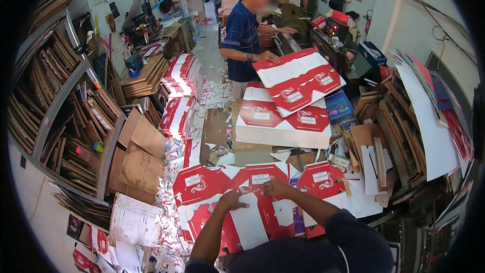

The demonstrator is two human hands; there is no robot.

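Note:
On the worktable in front of me lie red and white die-cut carton blanks, overlapping one another. My left hand (231, 201) is closed on one carton blank (251, 225), its thumb lying over the white panel. At the far edge of that blank, my right hand (276, 188) is closed with bent fingers, pinching the card. Beneath and beyond my hands, other blanks (202, 182) lie flat, and one more blank (319, 178) sits to the right of my right hand. My forearms cover part of the pile.
Across the table a co-worker (243, 35) holds a printed sheet (299, 82) over a thick stack of sheets (283, 134). Tall stacks of red blanks (182, 78) stand at left among paper scraps. Wooden boards fill the left rack (76, 106) and lean at right (399, 126).

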